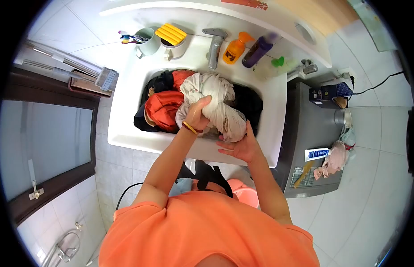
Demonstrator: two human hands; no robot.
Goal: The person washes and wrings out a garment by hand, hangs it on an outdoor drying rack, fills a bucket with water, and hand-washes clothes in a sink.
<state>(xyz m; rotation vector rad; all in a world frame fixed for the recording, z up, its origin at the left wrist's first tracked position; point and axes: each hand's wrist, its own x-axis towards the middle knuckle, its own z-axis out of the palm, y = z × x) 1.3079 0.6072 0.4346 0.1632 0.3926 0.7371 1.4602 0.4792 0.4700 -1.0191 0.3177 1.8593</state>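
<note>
A wet, twisted bundle of whitish cloth (216, 102) lies across the heap in the white sink (122, 129). My left hand (197, 116), with yellow and red bands at the wrist, presses round the near left side of the bundle; some of its fingers are hidden. At the bundle's lower right end is my right hand (243, 146), its thumb up against the cloth and its fingers stretched out and apart. Orange-red cloth (163, 110) sits to the left in the sink. Dark cloth (249, 107) fills the right side.
Along the sink's back stand a toothbrush cup (148, 42), a mug (173, 50), a faucet (214, 49), an orange pump bottle (236, 49) and a purple bottle (258, 51). A grey washing machine (314, 133) is at right. A pink basin (243, 192) sits below.
</note>
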